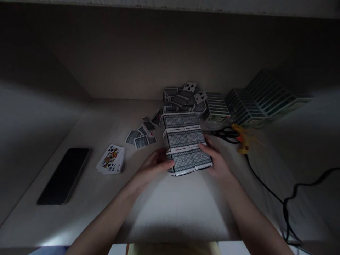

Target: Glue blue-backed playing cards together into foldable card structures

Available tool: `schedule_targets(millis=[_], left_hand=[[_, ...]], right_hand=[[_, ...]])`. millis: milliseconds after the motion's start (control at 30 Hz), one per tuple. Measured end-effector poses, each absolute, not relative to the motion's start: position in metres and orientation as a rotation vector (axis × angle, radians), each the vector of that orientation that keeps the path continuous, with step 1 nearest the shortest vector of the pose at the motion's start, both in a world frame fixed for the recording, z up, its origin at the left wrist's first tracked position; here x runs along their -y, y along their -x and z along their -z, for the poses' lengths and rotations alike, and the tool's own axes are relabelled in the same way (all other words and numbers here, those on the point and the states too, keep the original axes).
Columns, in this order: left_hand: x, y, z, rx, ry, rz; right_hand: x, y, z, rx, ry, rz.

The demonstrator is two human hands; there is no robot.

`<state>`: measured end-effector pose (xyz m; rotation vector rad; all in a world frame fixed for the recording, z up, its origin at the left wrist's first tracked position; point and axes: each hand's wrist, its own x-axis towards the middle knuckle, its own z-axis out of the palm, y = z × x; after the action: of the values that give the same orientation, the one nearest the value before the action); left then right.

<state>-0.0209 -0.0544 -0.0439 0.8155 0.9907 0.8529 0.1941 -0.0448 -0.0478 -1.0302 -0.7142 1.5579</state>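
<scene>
A box covered in playing cards (183,141), their patterned backs outward, is held between my two hands near the middle of the view. My left hand (156,164) grips its lower left corner, thumb on the near edge. On the right side, my right hand (215,157) holds the box with its thumb on the top face. The fingers under the box are hidden. Behind it lies a pile of loose cards (183,97), a few face up. More scattered cards (143,134) lie to the left of the box.
A black phone (63,176) and a stack of cards (111,159) lie at the left. At the right are black scissors (225,134), a yellow glue gun (243,140) with a black cord (265,186), and striped stacks of boxes (247,106) near the back wall.
</scene>
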Motion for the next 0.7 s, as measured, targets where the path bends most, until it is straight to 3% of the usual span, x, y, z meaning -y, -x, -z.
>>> schedule_targets(millis=[533,700], left_hand=[[0.059,0.018,0.046,-0.927,-0.576,-0.970],[0.059,0.018,0.037,-0.952,-0.581,-0.974]], right_hand=[[0.048,-0.188,0.046,0.798,1.058,-1.541],[0.039,-0.200,0.057,1.147,1.461,-0.885]])
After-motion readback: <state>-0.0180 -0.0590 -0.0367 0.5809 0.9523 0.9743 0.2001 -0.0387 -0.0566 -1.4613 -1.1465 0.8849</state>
